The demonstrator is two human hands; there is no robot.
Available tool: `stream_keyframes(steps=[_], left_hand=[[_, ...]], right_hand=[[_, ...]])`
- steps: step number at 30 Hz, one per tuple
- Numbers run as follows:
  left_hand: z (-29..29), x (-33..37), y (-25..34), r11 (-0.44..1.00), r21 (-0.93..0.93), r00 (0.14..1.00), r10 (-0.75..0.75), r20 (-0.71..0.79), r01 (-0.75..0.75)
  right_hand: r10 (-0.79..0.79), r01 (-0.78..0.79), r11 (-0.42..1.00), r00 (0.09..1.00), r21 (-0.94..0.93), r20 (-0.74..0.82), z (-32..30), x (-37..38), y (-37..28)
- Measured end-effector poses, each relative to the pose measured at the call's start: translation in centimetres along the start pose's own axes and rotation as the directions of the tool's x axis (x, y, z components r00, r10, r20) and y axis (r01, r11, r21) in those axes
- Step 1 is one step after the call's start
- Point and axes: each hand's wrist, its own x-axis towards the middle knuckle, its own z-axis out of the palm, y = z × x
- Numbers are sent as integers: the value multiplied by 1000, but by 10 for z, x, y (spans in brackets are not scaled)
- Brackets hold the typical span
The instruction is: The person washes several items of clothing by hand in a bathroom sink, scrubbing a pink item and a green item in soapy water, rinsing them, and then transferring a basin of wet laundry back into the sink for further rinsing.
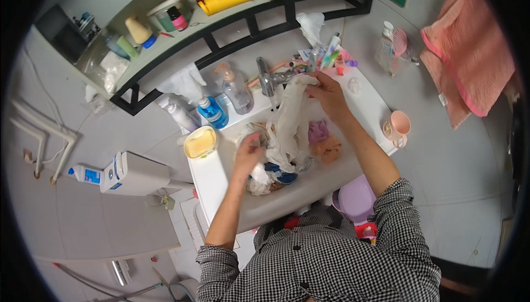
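Observation:
A white cloth garment (291, 115) hangs from my right hand (329, 97), which pinches its upper end beside the faucet (265, 77). The garment's lower part drapes into the washbasin (265, 209). My left hand (249, 156) is over the left side of the basin, next to whitish cloths; its fingers are blurred, and I cannot make out whether they grip anything. In the basin lie a dark blue cloth (282, 174), a purple cloth (318, 131), an orange cloth (328, 149) and a crumpled white cloth (259, 182) at the near left.
A soap dish (201, 142) with yellow soap sits at the left rim, near a blue bottle (213, 112) and a clear pump bottle (237, 92). On the right corner stands a pink mug (397, 127). A black-edged shelf (248, 29) runs behind; a pink towel (469, 54) hangs right.

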Motion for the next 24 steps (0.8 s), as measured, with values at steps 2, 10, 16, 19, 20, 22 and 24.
stream_keyframes(steps=[2, 10, 16, 19, 20, 22, 24], left_hand=[[26, 9, -5, 927, 246, 954, 299, -35, -282], [41, 14, 32, 968, -221, 991, -132, -33, 122], [15, 16, 69, 854, -512, 967, -195, -162, 86], [12, 18, 89, 862, -505, 977, -140, -163, 39], [15, 18, 100, 861, -507, 985, -106, -137, 22], [22, 20, 117, 859, -511, 986, -102, -129, 22], [18, 20, 126, 867, -499, 986, -90, -138, 10]], right_hand=[[-14, 4, 997, 994, 82, 112, 16, 3, -9], [194, -188, 967, 981, 170, -19, -14, 4, 8], [405, -413, 910, 905, 38, 130, -51, -22, 53], [468, -478, 878, 854, -12, 226, -38, -37, 53], [469, -465, 882, 851, -75, 238, -37, -40, 54], [440, -407, 897, 858, -173, 264, -47, -40, 75], [414, -342, 902, 858, -263, 305, -46, -38, 83]])
